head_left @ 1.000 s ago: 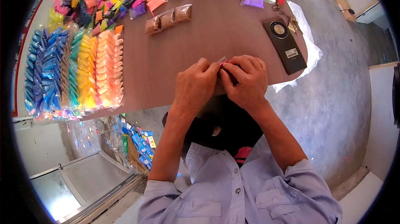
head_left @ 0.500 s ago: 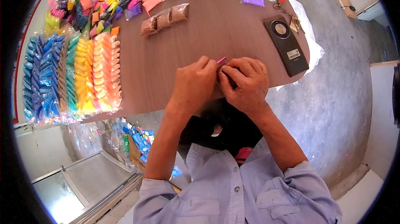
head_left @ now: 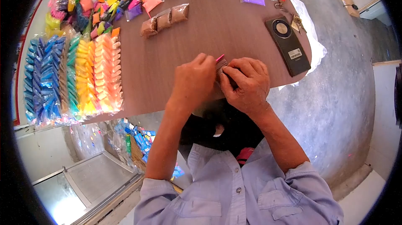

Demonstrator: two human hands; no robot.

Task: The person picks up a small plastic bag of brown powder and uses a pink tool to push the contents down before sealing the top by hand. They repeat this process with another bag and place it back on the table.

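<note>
Head view: left hand (head_left: 194,80) and right hand (head_left: 247,83) both pinch small pink packet (head_left: 220,60); phone (head_left: 289,45) sticker unreadable.

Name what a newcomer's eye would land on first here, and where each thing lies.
The rows of bright packets, blue through orange, fill the left of the table. At the near edge the left hand and right hand pinch a small pink packet. A black phone lies at right.
</note>
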